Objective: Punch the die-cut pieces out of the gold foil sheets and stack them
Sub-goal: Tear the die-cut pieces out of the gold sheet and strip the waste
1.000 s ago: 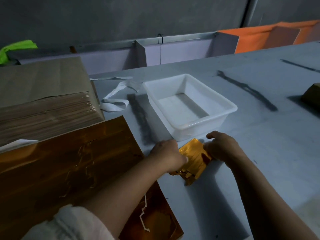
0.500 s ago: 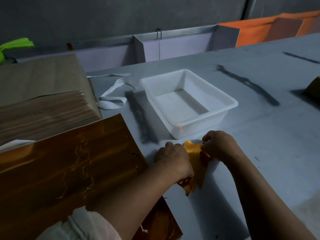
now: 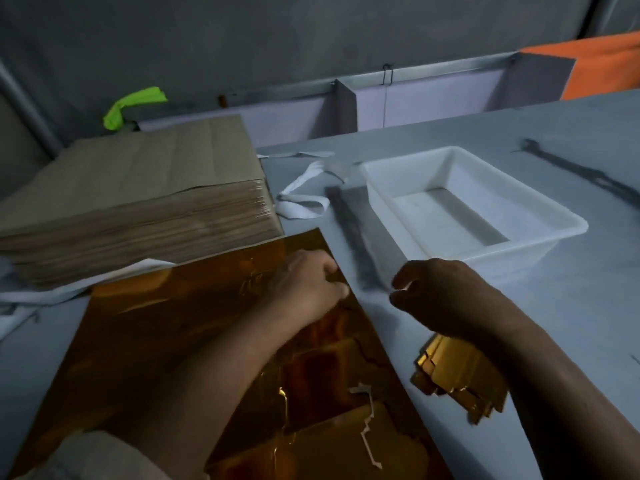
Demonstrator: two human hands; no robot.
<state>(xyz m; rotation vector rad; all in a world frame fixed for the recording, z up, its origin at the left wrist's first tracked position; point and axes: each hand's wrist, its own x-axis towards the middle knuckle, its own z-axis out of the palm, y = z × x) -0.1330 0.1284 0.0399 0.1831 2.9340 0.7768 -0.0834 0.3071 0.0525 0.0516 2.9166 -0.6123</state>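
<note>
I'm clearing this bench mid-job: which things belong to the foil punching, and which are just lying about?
Job in hand:
gold foil sheet
stack of punched gold pieces

Lying about, untouched:
white tub
white strap
brown-wrapped pile
green strip

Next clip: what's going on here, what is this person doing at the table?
A person is working on gold foil at a grey table. The left hand grips the right edge of the big gold foil sheet, which lies flat with cut outlines showing. The right hand hovers beside it, fingers loosely curled and holding nothing. A small stack of punched gold pieces lies on the table under the right forearm. A white tub stands just beyond the hands.
</note>
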